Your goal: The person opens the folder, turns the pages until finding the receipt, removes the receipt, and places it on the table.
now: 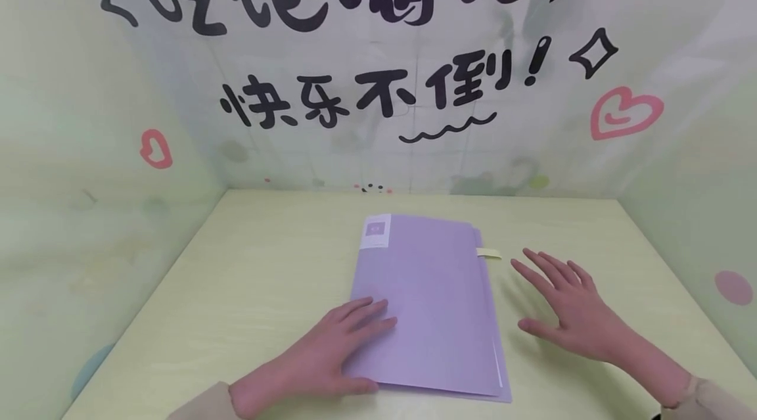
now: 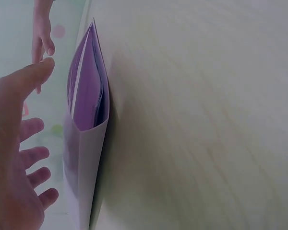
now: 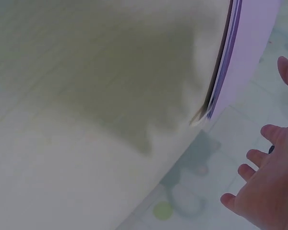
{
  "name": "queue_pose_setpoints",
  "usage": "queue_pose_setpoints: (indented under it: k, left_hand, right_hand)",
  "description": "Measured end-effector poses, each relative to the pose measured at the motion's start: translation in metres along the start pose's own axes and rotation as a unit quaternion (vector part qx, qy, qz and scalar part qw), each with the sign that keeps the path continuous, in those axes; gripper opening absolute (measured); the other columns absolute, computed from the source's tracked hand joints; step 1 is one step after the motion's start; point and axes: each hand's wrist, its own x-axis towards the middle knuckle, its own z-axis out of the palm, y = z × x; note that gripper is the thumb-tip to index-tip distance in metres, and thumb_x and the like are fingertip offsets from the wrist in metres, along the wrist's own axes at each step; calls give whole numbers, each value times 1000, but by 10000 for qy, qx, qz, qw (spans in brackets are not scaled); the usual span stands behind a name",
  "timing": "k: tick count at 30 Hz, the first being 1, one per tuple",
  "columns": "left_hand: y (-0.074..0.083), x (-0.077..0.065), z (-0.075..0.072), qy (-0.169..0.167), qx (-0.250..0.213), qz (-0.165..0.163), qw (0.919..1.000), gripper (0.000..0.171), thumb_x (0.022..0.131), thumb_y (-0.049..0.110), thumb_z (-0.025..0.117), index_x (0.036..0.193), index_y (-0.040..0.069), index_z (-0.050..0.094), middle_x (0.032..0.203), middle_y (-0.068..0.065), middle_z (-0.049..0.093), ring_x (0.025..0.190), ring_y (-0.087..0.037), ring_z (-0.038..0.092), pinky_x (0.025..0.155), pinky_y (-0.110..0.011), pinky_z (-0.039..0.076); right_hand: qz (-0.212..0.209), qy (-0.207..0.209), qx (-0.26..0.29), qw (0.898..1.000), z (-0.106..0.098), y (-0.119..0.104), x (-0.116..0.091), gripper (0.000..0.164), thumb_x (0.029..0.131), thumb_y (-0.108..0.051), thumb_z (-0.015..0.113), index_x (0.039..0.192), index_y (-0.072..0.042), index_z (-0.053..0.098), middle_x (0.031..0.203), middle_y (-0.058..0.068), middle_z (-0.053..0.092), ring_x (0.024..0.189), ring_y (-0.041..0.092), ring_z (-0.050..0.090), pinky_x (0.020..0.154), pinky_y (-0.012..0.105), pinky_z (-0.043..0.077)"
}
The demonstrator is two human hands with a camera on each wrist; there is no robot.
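Note:
A lavender document folder [image 1: 432, 308] lies closed on the table, with a white label [image 1: 381, 219] at its upper left corner. From its right edge sticks out a pale yellow strap [image 1: 491, 254]. My left hand [image 1: 322, 351] is over the folder's lower left side with its fingers spread and relaxed. In the left wrist view, the folder's spine [image 2: 89, 158] and its slightly gaping lower end face the camera, papers or sheets showing inside. To the right of the folder, my right hand [image 1: 576, 318] hovers above the table, fingers extended and holding nothing.
The pale yellow-green table [image 1: 236, 262] has a wood-like grain. Printed cloth walls close it in at the back [image 1: 331, 163] and on both sides, with black lettering, pink hearts and coloured dots. Below my right hand a shadow [image 3: 125, 96] falls on the tabletop.

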Motion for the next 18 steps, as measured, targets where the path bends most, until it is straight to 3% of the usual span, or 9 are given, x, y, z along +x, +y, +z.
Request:
queue_pose_setpoints:
  k: [6, 18]
  left_hand:
    - [7, -4, 5, -152, -36, -127, 9998, 86, 82, 63, 68, 154, 31, 33, 162, -1, 32, 148, -29, 33, 113, -50, 40]
    - [11, -3, 14, 20, 97, 9, 10000, 79, 84, 54, 71, 151, 30, 38, 158, 1, 37, 142, -24, 40, 112, -45, 43]
  right_hand:
    - [-110, -160, 66, 9998, 17, -7, -5, 87, 82, -49, 75, 154, -20, 35, 159, 10, 33, 139, 36, 34, 105, 56, 25]
    - [-494, -121, 13, 9987, 40, -15, -12, 89, 78, -57, 74, 150, -18, 41, 153, 11, 43, 136, 36, 39, 103, 51, 28]
